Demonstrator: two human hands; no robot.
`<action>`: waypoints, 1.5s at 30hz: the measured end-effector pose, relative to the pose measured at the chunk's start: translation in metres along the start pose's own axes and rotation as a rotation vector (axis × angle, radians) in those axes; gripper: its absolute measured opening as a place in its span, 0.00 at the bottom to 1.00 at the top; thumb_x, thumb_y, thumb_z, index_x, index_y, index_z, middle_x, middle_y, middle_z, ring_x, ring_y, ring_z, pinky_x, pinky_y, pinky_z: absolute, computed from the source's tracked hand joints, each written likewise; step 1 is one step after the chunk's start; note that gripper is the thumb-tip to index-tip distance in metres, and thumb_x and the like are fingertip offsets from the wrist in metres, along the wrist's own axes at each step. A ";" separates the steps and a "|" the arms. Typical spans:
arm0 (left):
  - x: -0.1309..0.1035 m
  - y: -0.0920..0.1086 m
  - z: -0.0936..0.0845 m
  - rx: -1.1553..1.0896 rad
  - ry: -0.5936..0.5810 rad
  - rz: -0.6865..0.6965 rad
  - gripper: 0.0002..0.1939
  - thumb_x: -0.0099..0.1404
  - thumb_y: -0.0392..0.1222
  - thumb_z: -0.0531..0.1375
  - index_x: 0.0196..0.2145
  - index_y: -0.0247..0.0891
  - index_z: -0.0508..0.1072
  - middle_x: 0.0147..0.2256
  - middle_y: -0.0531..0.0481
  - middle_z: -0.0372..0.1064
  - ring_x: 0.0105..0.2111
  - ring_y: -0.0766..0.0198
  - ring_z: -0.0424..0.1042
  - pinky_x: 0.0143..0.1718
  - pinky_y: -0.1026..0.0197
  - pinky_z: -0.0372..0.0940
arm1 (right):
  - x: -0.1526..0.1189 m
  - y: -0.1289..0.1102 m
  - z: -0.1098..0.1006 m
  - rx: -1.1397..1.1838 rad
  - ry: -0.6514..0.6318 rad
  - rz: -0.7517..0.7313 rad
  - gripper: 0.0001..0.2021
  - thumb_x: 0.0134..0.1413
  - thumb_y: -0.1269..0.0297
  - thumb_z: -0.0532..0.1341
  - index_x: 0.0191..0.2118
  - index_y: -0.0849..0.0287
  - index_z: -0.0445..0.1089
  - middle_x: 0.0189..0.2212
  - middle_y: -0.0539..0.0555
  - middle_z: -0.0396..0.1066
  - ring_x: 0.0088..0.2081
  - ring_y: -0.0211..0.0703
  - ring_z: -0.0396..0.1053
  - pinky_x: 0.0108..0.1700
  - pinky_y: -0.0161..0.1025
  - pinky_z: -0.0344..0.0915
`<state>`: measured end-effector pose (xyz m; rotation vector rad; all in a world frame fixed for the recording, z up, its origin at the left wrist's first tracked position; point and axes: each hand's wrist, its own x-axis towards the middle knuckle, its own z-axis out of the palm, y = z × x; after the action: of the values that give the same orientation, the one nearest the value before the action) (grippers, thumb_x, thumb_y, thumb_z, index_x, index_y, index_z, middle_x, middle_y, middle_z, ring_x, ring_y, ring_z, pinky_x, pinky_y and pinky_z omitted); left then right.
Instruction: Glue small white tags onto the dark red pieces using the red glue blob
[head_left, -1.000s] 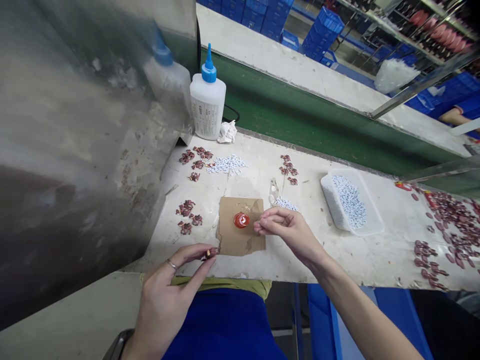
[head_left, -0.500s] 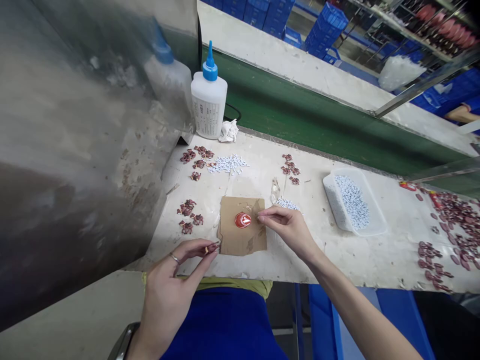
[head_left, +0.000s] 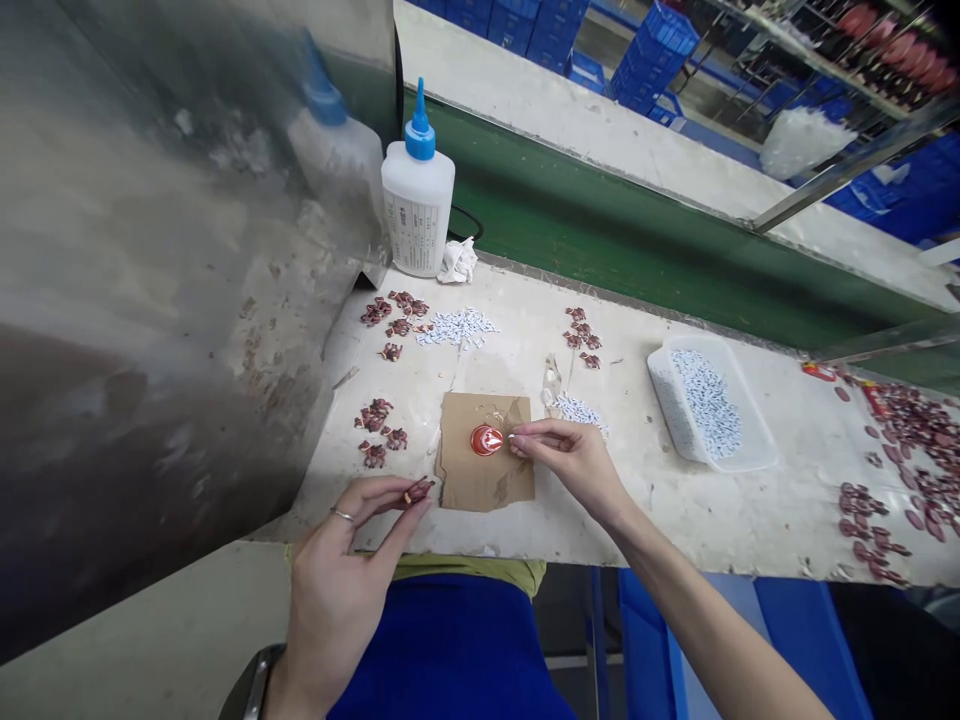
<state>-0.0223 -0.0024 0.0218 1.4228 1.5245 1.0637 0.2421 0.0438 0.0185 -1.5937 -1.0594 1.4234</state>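
Between the thumb and fingers of my left hand [head_left: 352, 570] is a small brown figurine [head_left: 418, 490], left of the cardboard's lower corner. My right hand [head_left: 574, 460] is closed in a pinch on a tiny white piece [head_left: 513, 437] over the cardboard's right side. A torn square of brown cardboard [head_left: 480, 485] lies on the table, bearing a round red cap-like thing [head_left: 486, 440] with white marks. Just beyond my right hand is a small heap of white-and-blue bits [head_left: 579, 411], partly covered by the fingers. Clusters of similar brown figurines [head_left: 373, 415] lie to the left.
A white bottle with a blue nozzle [head_left: 418, 205] and crumpled tissue [head_left: 457, 261] stand at the back. A clear tub [head_left: 759, 452] of white-and-blue bits is to the right. Many brown parts [head_left: 926, 460] spread at far right. A metal panel [head_left: 187, 300] rises on the left.
My right hand has moved slightly left, toward the red cap-like thing, and the white piece now shows at its fingertips. In my left hand the figurine has turned and shows more.
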 end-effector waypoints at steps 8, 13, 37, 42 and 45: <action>0.009 0.007 -0.003 0.130 -0.006 0.311 0.13 0.67 0.33 0.65 0.48 0.48 0.78 0.45 0.60 0.78 0.45 0.74 0.78 0.55 0.73 0.69 | -0.002 0.001 0.008 -0.228 0.012 -0.208 0.08 0.58 0.56 0.70 0.37 0.55 0.80 0.38 0.55 0.82 0.42 0.48 0.79 0.48 0.46 0.77; 0.008 0.006 -0.002 0.124 -0.016 0.284 0.15 0.67 0.34 0.66 0.49 0.47 0.77 0.45 0.59 0.77 0.44 0.76 0.77 0.56 0.74 0.68 | -0.003 -0.001 0.009 -0.273 0.002 -0.248 0.06 0.61 0.58 0.68 0.39 0.54 0.80 0.38 0.54 0.81 0.42 0.47 0.78 0.47 0.45 0.75; -0.001 0.040 0.000 0.038 -0.068 0.226 0.09 0.67 0.45 0.66 0.43 0.62 0.79 0.40 0.68 0.80 0.34 0.72 0.81 0.43 0.71 0.78 | -0.067 -0.051 0.046 0.020 -0.158 -0.350 0.08 0.61 0.71 0.68 0.41 0.50 0.82 0.37 0.50 0.82 0.39 0.42 0.79 0.42 0.41 0.76; 0.000 0.039 0.001 0.040 -0.063 0.234 0.08 0.66 0.43 0.67 0.42 0.58 0.80 0.39 0.65 0.80 0.34 0.69 0.81 0.42 0.68 0.80 | -0.065 -0.051 0.046 -0.008 -0.171 -0.380 0.08 0.61 0.70 0.68 0.42 0.48 0.82 0.37 0.50 0.82 0.38 0.42 0.79 0.42 0.41 0.76; 0.000 0.038 0.000 0.052 -0.063 0.282 0.09 0.65 0.41 0.68 0.42 0.56 0.80 0.40 0.66 0.80 0.35 0.72 0.81 0.43 0.71 0.79 | -0.067 -0.051 0.045 -0.100 -0.166 -0.463 0.11 0.62 0.71 0.67 0.45 0.47 0.81 0.38 0.51 0.82 0.39 0.44 0.80 0.42 0.42 0.77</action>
<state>-0.0090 -0.0018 0.0579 1.7283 1.3416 1.1394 0.1890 0.0021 0.0860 -1.2018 -1.5033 1.2109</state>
